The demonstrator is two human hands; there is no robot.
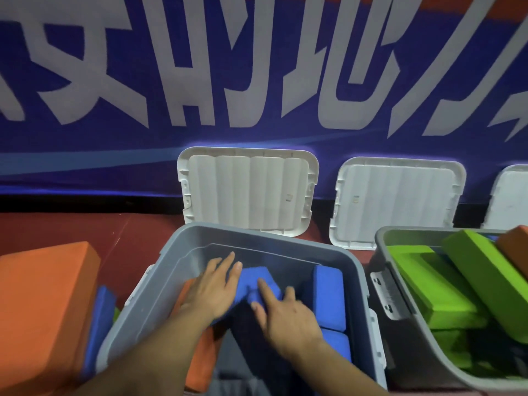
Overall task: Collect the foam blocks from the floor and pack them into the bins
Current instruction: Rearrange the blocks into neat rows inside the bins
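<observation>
Block (254,278), blue foam, creased in grey bin (257,233) under straight-fingered left hand (211,292) and right hand (288,318)

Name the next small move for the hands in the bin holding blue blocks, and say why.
Probably press the blue block down flat: it lies tilted in the grey bin, and the left hand and right hand rest flat on it.

Red floor (57,227) carries grey bin (257,234) at centre. Second bin (383,252) just right of it, tilted. Large orange foam block (43,295) left of grey bin, blue block (100,324) wedged between the two. Behind grey bin, white lid (245,190) stands on edge against wall; second lid (397,201) and third lid (511,195) further right.
</observation>
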